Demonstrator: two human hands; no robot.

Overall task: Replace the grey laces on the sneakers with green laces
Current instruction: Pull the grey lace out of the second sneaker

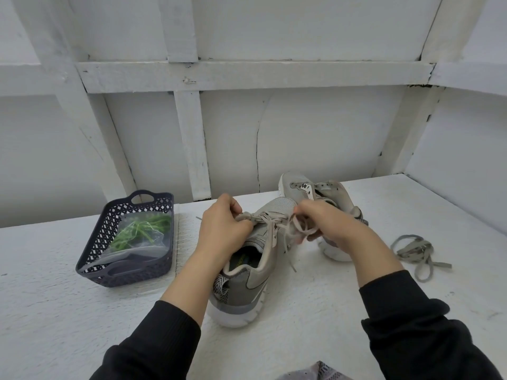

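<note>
Fabric (315,373) at 6 o'clock, cut off by frame edge, unidentifiable. Sneakers: two. Near sneaker (247,270) at desk (68,311) centre; left hand (222,223) and right hand (326,223) each pinch its grey lace (270,218), fingertips partly hidden. Loose grey lace (414,250) at 3 o'clock. Basket (101,234) at 9 o'clock holds bagged green laces (142,227), count unclear. Second sneaker (295,185) at 1 o'clock, eyelets bare, partly hidden.

far sneaker (297,185) partly hidden, fabric (321,372) edge-cropped

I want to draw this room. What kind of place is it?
Likely a shed or simple workshop: bare white wooden wall framing, a cracked wall panel, and a rough white bench holding sneakers and a basket.
</note>
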